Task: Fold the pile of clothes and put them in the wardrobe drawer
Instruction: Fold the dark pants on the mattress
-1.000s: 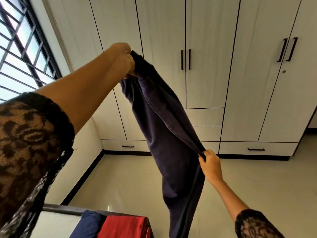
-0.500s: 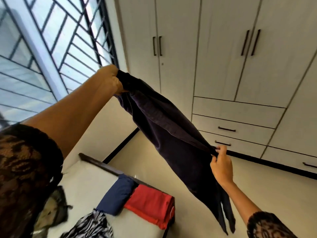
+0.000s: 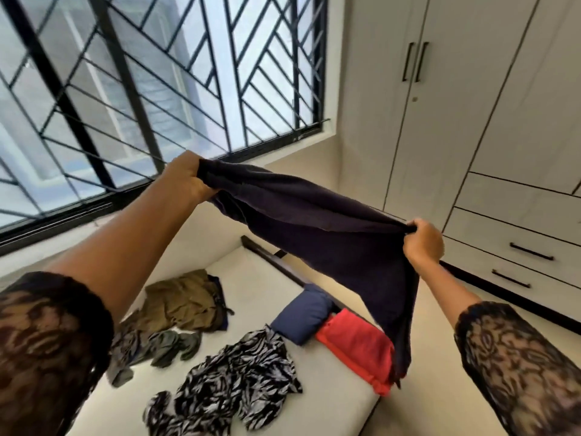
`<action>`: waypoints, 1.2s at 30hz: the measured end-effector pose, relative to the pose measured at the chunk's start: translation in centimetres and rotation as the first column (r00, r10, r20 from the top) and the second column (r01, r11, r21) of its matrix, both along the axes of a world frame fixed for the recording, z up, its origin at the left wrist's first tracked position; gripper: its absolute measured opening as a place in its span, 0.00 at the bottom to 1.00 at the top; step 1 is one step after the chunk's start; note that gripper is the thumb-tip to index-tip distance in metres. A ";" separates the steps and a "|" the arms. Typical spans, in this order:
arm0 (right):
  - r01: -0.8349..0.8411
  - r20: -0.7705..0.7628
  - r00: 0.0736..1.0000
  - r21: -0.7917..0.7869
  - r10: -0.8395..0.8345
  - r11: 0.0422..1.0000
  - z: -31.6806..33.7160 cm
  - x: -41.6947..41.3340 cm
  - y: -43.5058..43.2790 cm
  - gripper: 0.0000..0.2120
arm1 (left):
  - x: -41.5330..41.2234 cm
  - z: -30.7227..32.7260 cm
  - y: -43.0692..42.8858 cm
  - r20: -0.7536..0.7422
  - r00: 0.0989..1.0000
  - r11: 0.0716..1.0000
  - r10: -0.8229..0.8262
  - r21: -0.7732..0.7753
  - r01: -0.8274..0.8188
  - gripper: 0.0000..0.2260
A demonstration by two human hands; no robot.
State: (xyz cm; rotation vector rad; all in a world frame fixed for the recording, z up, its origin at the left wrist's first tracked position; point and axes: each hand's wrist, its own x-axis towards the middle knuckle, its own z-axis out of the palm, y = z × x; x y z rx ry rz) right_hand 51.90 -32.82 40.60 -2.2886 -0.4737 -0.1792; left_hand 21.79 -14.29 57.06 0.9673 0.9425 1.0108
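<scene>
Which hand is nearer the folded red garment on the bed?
Right. The right hand grips the dark garment above the red garment, slightly to its right; the left hand grips the other end farther off, toward the window.

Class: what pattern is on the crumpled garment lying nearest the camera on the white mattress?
The crumpled garment has black-and-white zebra-like stripes, shown best in the head view.
</scene>
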 end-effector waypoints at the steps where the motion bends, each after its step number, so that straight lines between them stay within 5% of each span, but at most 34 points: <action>1: 0.004 0.004 1.000 0.020 -0.004 1.000 0.4 -0.8 1.3 0.15 | -1.8 -0.9 1.3 -0.113 0.993 0.998 0.015 0.057 -0.009 0.08; 5: -0.050 0.030 0.998 0.116 0.046 0.992 -0.4 -7.8 5.5 0.18 | -10.0 -4.8 4.2 0.080 0.997 0.983 0.002 -0.185 0.013 0.13; 8: -0.198 0.084 0.979 0.141 0.188 0.970 -4.4 -14.6 6.2 0.17 | -18.0 -10.2 5.7 -0.052 0.997 0.995 -0.062 -0.086 0.057 0.28; 11: -0.443 0.127 0.892 0.041 0.435 0.896 -11.7 -21.4 5.8 0.14 | -26.2 -17.7 6.2 -0.246 0.965 0.994 0.088 -0.044 -0.102 0.33; 15: -0.738 0.187 0.604 -0.235 0.775 0.632 -26.4 -31.6 5.0 0.20 | -38.0 -30.4 3.8 -0.483 0.852 0.960 0.203 -0.073 -0.270 0.32; 19: -0.830 0.082 0.268 -0.487 0.960 0.273 -39.2 -41.2 1.2 0.21 | -46.4 -43.5 -0.1 -0.673 0.685 0.891 0.279 -0.085 -0.447 0.32; 22: -0.804 -0.146 0.140 -0.593 0.979 0.027 -49.2 -47.6 -3.7 0.16 | -51.3 -54.1 -5.6 -0.778 0.595 0.838 0.201 -0.179 -0.516 0.32; 24: -0.775 -0.263 0.143 -0.629 0.954 -0.057 -53.0 -49.7 -6.6 0.13 | -53.9 -59.5 -9.1 -0.792 0.590 0.792 0.159 -0.255 -0.555 0.32; 30: -0.709 -0.223 0.150 -0.703 0.963 -0.052 -55.2 -50.2 -9.1 0.04 | -60.9 -69.4 -14.9 -0.802 0.585 0.693 0.118 -0.355 -0.627 0.28; 34: -0.808 -0.197 0.250 -0.581 0.948 0.092 -53.8 -50.0 -6.8 0.18 | -59.5 -69.0 -13.6 -0.941 0.329 0.812 0.084 -0.127 -0.570 0.23; 36: -0.834 -0.154 0.270 -0.531 0.951 0.151 -53.4 -50.2 -3.9 0.17 | -58.7 -68.2 -12.5 -0.983 0.155 0.906 0.099 0.025 -0.422 0.20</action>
